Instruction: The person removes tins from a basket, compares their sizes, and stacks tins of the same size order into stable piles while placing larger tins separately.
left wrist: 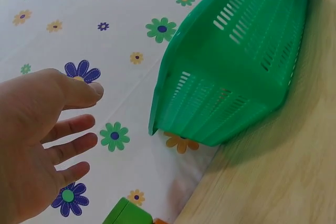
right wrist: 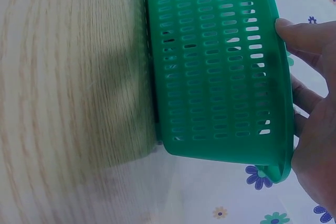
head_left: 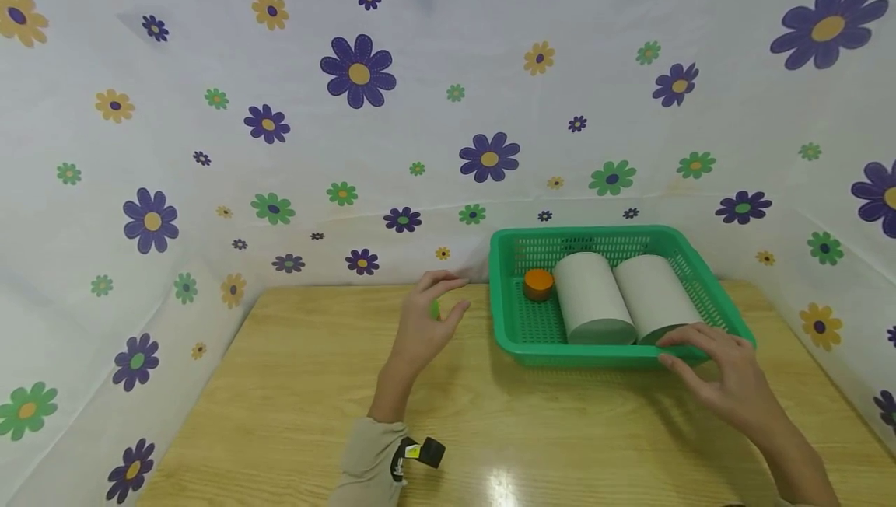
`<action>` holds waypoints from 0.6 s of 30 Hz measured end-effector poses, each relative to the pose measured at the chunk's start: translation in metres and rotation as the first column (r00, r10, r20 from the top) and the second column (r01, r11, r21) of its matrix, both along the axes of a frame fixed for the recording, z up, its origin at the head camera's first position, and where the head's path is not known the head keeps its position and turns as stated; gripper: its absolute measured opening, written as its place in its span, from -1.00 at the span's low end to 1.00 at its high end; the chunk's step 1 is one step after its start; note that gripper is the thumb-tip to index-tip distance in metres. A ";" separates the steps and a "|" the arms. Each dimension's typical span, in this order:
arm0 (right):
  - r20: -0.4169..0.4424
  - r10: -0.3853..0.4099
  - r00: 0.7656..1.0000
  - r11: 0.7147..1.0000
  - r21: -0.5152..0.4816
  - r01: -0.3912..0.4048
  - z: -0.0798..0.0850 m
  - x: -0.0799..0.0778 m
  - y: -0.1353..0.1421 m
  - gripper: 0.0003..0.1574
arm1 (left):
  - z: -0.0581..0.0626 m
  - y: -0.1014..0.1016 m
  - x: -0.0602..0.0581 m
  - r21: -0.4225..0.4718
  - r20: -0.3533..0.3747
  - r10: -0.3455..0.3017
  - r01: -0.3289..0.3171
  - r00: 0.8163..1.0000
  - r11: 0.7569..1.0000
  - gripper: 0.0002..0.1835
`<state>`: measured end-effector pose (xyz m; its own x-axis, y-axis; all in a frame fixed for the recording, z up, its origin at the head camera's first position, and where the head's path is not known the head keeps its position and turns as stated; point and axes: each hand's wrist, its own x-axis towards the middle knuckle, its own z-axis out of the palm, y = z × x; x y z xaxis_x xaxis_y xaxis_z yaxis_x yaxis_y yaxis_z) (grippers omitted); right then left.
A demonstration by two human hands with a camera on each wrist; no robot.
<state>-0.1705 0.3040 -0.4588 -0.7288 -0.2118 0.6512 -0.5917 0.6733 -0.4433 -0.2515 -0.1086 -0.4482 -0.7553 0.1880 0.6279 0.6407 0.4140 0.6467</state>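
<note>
A green plastic basket (head_left: pixel 514 347) with slotted walls sits at the back right of the table. Two large white cylinders (head_left: pixel 595 297) lie side by side in it, with a small orange-topped round piece (head_left: pixel 538 284) to their left. My right hand (head_left: pixel 728 375) grips the basket's front rim near its right corner, thumb outside and fingers over the edge. To the left of the basket, my left hand (head_left: pixel 427 320) is raised with fingers spread and holds nothing. Mostly hidden behind it is a green block (left wrist: pixel 128 212), next to a sliver of something orange.
The basket stands on a light wooden table (head_left: pixel 294 398). Behind and around it hangs a white flower-print cloth (head_left: pixel 413 134), close to the basket's back. A black wrist strap with a small camera (head_left: pixel 423 452) is on my left sleeve.
</note>
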 end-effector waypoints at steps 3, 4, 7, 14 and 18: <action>-0.006 0.004 1.000 1.000 0.003 -0.004 0.001 -0.001 0.001 -0.45 | 0.002 0.008 0.001 -0.020 0.002 -0.021 0.021 1.000 1.000 -0.70; -0.010 0.006 1.000 1.000 0.004 -0.006 0.001 -0.001 0.001 -0.45 | 0.002 0.010 0.002 -0.027 0.001 -0.027 0.027 1.000 0.999 -0.69; -0.024 0.021 0.999 1.000 0.010 -0.021 0.003 -0.001 0.001 -0.44 | 0.004 0.019 0.002 -0.056 -0.007 -0.046 0.046 0.999 0.997 -0.68; -0.038 0.031 0.999 0.999 0.016 -0.030 0.004 -0.002 0.002 -0.44 | 0.010 0.038 -0.001 -0.144 -0.003 -0.082 0.081 0.997 0.986 -0.68; -0.025 0.017 1.000 1.000 0.009 -0.017 0.002 -0.002 0.000 -0.44 | 0.014 0.046 -0.004 -0.193 0.024 -0.071 0.074 0.997 0.978 -0.69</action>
